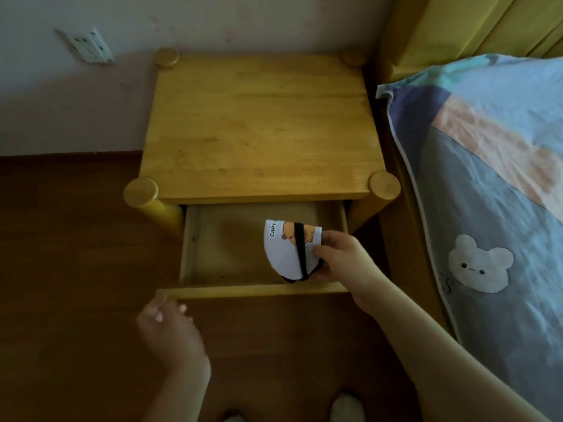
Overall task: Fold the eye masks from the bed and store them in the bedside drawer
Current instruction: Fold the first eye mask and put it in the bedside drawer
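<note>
A folded white eye mask point(285, 249) with an orange cartoon print and a black strap hangs over the pulled-out drawer point(213, 257) of the wooden bedside table point(262, 129). My right hand point(341, 257) pinches the mask at its right edge, above the drawer's right half. The drawer's visible bottom is bare. Fingers loosely curled, my left hand point(166, 324) hovers just below the drawer's front panel point(256, 290) near its left end, and it holds nothing.
The bed point(487, 193) with a blue and grey cover bearing a white bear print fills the right side, its yellow headboard point(457, 28) behind. A wall socket point(86, 45) sits at upper left. Brown wooden floor point(70, 269) lies left of the table.
</note>
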